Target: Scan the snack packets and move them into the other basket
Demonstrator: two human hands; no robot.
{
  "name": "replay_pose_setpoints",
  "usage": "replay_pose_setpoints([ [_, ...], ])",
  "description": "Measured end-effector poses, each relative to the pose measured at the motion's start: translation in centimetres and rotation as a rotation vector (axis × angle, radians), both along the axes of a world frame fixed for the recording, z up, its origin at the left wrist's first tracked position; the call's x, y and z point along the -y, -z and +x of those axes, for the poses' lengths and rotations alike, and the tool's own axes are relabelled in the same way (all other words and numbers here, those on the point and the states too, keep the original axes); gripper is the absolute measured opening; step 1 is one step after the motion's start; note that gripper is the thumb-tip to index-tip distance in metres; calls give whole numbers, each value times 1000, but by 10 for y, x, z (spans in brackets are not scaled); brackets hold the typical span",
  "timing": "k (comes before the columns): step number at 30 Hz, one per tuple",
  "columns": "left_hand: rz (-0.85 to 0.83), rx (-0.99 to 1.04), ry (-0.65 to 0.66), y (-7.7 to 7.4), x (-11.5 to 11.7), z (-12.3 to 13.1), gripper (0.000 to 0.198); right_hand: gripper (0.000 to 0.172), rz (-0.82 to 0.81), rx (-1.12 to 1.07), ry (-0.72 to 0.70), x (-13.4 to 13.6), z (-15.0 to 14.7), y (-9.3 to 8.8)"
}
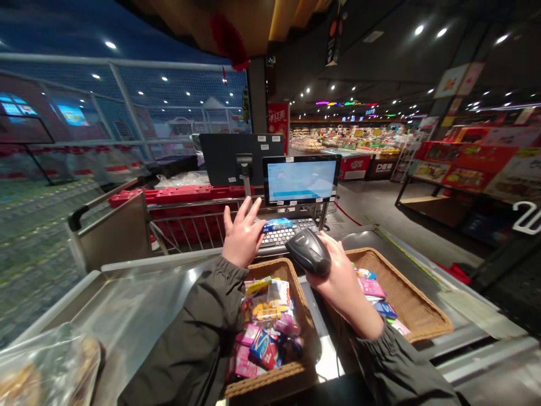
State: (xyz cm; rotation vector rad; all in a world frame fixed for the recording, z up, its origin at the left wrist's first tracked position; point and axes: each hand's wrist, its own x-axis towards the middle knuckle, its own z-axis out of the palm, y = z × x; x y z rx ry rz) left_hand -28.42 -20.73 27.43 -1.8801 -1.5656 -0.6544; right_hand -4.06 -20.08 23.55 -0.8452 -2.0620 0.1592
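My left hand is raised at the left end of the keyboard, fingers spread, with its thumb near a small blue packet. The packet seems to be pinched between thumb and a hidden part of the hand, or just behind it; I cannot tell which. My right hand grips a black barcode scanner, its head towards the packet. Below my hands, a wicker basket holds several colourful packets. A second wicker basket with several packets lies to the right, partly behind my right forearm.
A lit screen stands behind the keyboard, with a dark monitor to its left. Plastic-wrapped food lies on the metal counter at lower left. A metal cart is beyond the counter; shelves stand at right.
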Motion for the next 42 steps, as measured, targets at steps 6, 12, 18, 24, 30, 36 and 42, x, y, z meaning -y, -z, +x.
replay_pose_setpoints([
  [6,-14,9,-8,7,-4,-11,15,43,-37,20,-3,2,-12,4],
  [12,-12,16,11,11,-8,-12,16,41,-76,35,-1,5,-11,5],
  [18,-25,21,16,12,-7,-10,17,43,-39,9,2,6,-4,8],
  [24,-81,14,48,19,5,-9,16,47,-38,23,3,8,5,13],
  [30,-148,10,73,38,14,-11,15,45,-37,33,-12,10,9,19],
  [36,-246,-15,92,55,21,-10,13,41,-39,50,-57,11,11,24],
  [42,-367,-30,158,81,29,-4,13,46,-103,38,-57,16,13,30],
])
